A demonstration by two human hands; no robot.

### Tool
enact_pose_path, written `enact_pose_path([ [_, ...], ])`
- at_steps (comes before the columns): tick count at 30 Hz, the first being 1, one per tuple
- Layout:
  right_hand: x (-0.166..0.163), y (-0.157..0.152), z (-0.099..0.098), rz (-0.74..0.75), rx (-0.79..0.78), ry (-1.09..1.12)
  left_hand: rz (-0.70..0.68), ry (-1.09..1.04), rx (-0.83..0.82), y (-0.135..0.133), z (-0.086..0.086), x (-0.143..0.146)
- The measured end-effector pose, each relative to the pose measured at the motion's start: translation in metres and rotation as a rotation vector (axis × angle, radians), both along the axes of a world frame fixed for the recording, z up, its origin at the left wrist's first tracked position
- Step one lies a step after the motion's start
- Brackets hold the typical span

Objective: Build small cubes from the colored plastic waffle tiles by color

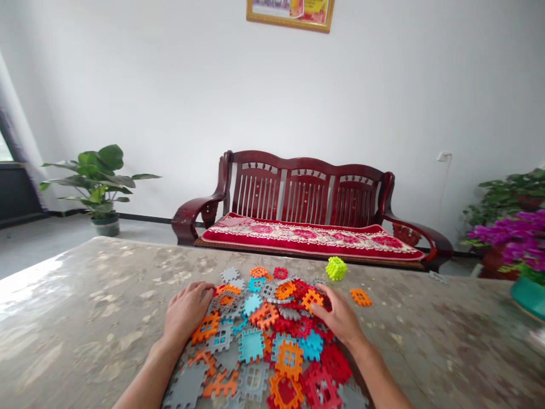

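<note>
A heap of interlocking plastic tiles in orange, red, grey and blue, such as a light blue tile (251,345), lies on the table in front of me. At the heap's left edge, my left hand (187,309) rests with its fingers stretched forward, fingertips beside a few red and orange tiles. My right hand (338,312) lies at the right side, thumb and index finger apart. Its thumb and fingertips are against or very close to an orange window tile (312,299). The undersides of both hands are hidden, and some tiles are covered by others.
Behind the heap stands a yellow-green knobbly cube (336,268). A loose orange tile (360,297) lies to the right on the patterned table (426,341). Purple flowers (511,238) stand at the right edge. Beyond are a wooden bench (306,187) and a potted plant (100,182).
</note>
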State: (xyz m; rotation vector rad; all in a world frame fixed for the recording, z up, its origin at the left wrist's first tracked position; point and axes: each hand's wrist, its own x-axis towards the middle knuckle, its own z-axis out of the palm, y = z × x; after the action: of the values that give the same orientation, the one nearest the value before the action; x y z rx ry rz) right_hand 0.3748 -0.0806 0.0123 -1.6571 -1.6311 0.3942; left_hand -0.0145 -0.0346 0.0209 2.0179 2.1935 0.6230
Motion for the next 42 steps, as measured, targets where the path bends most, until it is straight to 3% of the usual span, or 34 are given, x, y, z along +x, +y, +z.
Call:
enact_pose_path([
  [3, -0.012, 0.000, -0.003, 0.009, -0.024, -0.092, -0.001, 0.000, 0.003, 0.000, 0.000, 0.000],
  [8, -0.026, 0.001, -0.005, 0.050, 0.008, 0.008, 0.008, 0.017, 0.001, 0.001, -0.002, -0.001],
  [16, -0.054, -0.011, 0.018, 0.223, 0.025, 0.265, 0.009, -0.001, 0.008, 0.000, -0.002, -0.001],
  [21, -0.067, -0.014, 0.019, 0.300, 0.021, 0.275, 0.013, -0.007, 0.012, 0.001, -0.004, -0.001],
  [30, -0.061, -0.002, 0.008, 0.194, 0.068, 0.255, 0.005, -0.001, 0.010, 0.000, -0.002, 0.000],
  [36, -0.056, 0.002, 0.001, 0.129, 0.039, 0.362, 0.008, -0.010, 0.008, -0.001, -0.001, 0.000],
  [42, -0.057, -0.002, 0.009, 0.144, 0.088, 0.273, 0.012, -0.014, 0.003, -0.001, -0.001, 0.000],
])
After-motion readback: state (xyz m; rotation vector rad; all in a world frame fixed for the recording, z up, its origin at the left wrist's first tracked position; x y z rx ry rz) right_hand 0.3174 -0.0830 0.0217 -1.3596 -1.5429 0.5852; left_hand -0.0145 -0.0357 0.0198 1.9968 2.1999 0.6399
